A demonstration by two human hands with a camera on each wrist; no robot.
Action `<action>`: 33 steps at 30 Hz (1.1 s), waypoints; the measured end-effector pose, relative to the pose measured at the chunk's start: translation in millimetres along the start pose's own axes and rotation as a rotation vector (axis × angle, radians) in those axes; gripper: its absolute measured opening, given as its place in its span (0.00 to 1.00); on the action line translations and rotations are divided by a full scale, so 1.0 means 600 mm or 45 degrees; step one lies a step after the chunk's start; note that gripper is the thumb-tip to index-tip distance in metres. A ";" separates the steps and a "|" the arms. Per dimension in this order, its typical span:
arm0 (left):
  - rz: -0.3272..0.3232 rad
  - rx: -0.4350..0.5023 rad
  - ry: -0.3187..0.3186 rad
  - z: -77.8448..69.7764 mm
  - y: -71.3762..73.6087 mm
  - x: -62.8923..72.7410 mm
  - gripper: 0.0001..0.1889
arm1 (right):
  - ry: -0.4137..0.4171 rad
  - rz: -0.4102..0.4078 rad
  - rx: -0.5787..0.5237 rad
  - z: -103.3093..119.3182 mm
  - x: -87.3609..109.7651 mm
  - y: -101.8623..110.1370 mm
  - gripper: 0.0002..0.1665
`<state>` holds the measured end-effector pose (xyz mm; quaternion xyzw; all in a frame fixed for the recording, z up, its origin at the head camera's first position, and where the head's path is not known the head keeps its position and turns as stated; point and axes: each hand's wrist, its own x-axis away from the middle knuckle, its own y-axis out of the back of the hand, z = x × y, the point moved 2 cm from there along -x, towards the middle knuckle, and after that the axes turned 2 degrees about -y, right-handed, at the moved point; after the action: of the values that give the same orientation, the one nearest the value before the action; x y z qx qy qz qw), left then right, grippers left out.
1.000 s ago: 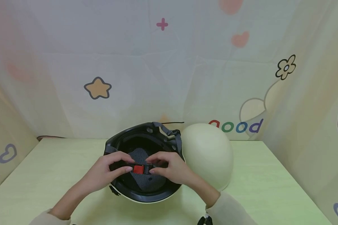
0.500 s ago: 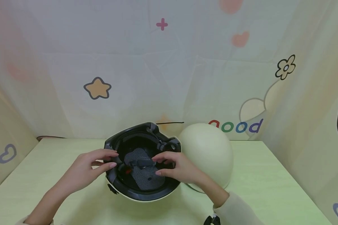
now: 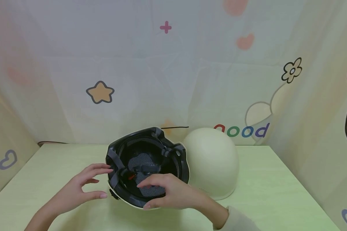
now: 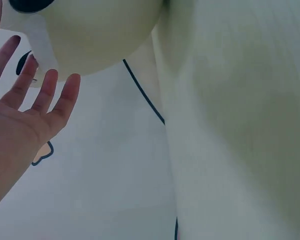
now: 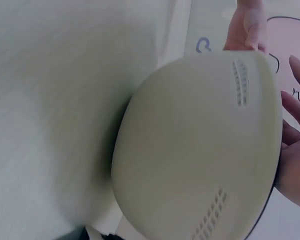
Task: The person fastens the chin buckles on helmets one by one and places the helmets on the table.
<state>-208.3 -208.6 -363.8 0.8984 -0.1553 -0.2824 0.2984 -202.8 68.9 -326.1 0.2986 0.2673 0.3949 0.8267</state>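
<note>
A cream helmet [image 3: 144,157] lies upside down on the table, its black padded inside facing up. Dark straps [image 3: 146,168] rest within it, and a bit of red buckle [image 3: 131,176] shows at the left. My left hand [image 3: 78,187] is beside the left rim, fingers spread, fingertips right at the edge. Over the near right part of the opening hovers my right hand [image 3: 173,194], thumb and fingers apart, holding nothing. The right wrist view shows the smooth outer shell [image 5: 200,145] with rows of small vents. Part of the same shell [image 4: 105,35] overhangs the left wrist view.
A second cream helmet [image 3: 212,162] stands dome up just right of the first, close against it. Behind the pale green table [image 3: 266,186] hangs a printed cloth [image 3: 167,80], with further cloth at both sides.
Both hands were at the red buckle on the strap. They have let it go, and the straps have dropped into the helmet. The left hand moved left, the right hand toward the near rim.
</note>
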 end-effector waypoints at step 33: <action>-0.173 0.245 0.066 0.054 -0.022 0.004 0.36 | -0.107 -0.168 0.091 -0.031 0.016 0.007 0.22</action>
<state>-224.4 -214.0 -394.4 0.9384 -0.1125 -0.2623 0.1949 -212.3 83.9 -337.6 0.3259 0.2654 0.3170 0.8502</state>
